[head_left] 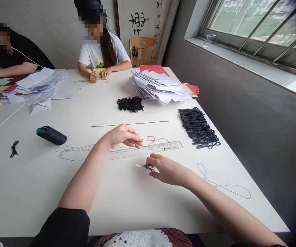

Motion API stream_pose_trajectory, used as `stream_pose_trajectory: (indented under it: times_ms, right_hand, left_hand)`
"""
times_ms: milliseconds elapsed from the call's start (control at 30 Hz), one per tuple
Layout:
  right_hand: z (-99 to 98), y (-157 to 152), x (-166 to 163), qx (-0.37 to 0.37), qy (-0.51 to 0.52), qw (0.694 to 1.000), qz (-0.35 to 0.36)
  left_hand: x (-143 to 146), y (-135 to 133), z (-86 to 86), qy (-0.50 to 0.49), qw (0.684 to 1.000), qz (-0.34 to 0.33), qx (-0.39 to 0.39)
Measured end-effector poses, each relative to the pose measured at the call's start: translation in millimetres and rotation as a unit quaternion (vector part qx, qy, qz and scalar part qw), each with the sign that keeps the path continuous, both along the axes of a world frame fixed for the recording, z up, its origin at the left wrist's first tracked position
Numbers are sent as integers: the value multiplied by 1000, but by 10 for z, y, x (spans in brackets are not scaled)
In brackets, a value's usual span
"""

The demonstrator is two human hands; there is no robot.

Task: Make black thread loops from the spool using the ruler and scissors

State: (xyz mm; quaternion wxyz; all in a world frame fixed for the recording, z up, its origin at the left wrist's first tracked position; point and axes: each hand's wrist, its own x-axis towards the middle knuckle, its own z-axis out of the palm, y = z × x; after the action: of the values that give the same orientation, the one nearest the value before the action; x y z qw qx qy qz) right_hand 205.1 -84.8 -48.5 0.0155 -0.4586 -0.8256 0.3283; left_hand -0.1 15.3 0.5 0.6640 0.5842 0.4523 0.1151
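My left hand [123, 136] hovers over a clear plastic ruler [148, 149] on the white table [34, 192], its fingers pinched on a thin black thread [73, 151]. This thread runs left in loops to a black spool [51, 135] lying on its side. My right hand [165, 168] rests just below the ruler with its fingers closed round small thread snips [144, 166], the blades pointing left. A loop of the thread lies across the ruler [160, 141] beside a small red square mark [150, 138].
A pile of cut black loops [198, 127] lies to the right, a smaller bundle [130, 104] further back. A long thread [131, 124] and a loose one [223, 185] lie about. White paper stacks [160, 89] [38, 87] stand behind. Two people sit across; one writes.
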Motion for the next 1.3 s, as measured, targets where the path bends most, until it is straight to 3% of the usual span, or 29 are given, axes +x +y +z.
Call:
stream_pose_trajectory:
  times_ms: [100,233,467,533,600,733,1033,1300]
  right_hand:
    - [-17,-37,-16,-36,-33,998,41]
    - [-65,-77,-59,-50,-27,998,35]
    - [-145,-131,-112,69,-93,991,70]
    - [-57,-94,-117,75,-45,995,49]
    - [78,-9,-109,103,33,994,-17]
    - [298,240,-70,181,139,965,-127]
    - [338,455,-135,104,139,975,-140]
    - [344,458,-110,103,131,976,-137]
  left_hand:
    - [4,2,-12,9,1000,-1,4]
    - [-4,4,-26,23,999,-19,26]
    - [-37,-1,-7,52,996,-62,46]
    - [-44,-5,-4,57,995,-63,50]
    - [-51,-11,-3,58,995,-67,55]
    - [-56,-36,2,70,993,-73,60]
    - [-64,-49,38,87,989,-84,84]
    - [-31,-37,13,45,995,-58,65]
